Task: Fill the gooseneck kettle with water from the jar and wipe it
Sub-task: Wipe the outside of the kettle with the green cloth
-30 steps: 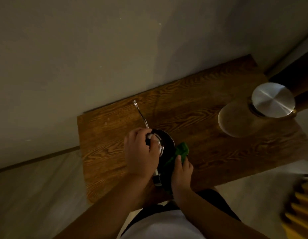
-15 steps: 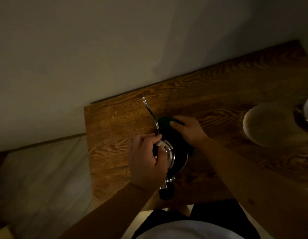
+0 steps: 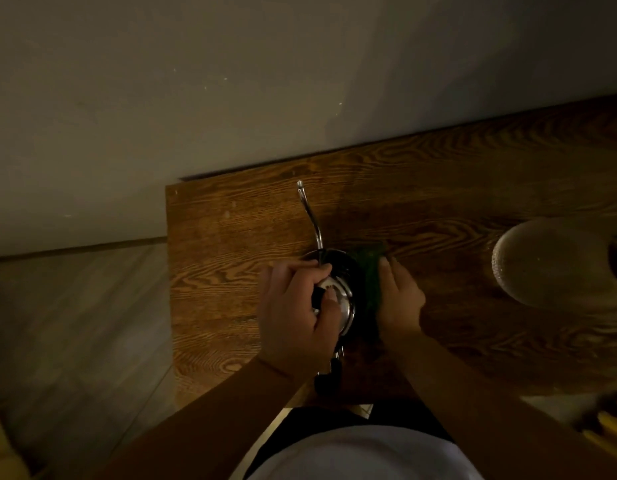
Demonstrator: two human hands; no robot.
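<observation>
The dark gooseneck kettle (image 3: 348, 271) stands on the wooden table (image 3: 438, 188) near its left end, its thin silver spout (image 3: 309, 216) pointing away toward the wall. My left hand (image 3: 293, 313) rests on top, fingers closed around the lid's black knob. My right hand (image 3: 400, 299) presses a green cloth (image 3: 369, 268) against the kettle's right side. The kettle's black handle (image 3: 328, 379) sticks out toward me below my left wrist. The glass jar (image 3: 542, 261) sits at the right of the table, seen from above.
A wall runs directly behind the table. The table's left edge drops to pale floor. A dark object is cut off by the frame's right border beside the jar. Something yellow shows at the bottom right corner.
My right hand with the cloth has slid from the kettle's far side, near the spout, round to its right flank. My left hand has stayed on the lid.
</observation>
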